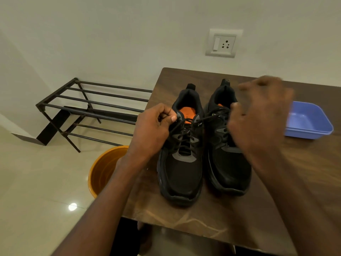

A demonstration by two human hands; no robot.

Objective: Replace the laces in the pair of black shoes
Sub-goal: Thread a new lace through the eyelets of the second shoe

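Your left hand (pixel 151 126) pinches a black lace (pixel 184 124) beside the left shoe (pixel 181 163); your right hand (pixel 258 117), blurred, hovers over the right shoe (pixel 228 172), its grip impossible to tell. Both shoes stand side by side on the counter (pixel 230 218), toes short of its near edge. Right of your right hand sits a blue tub (pixel 310 122).

The left hand (pixel 151 126) pinches a black lace (pixel 184 124) between curled fingers, just left of the left shoe (pixel 181 163). The right hand (pixel 258 115), blurred, hovers right of it, fingers curled.
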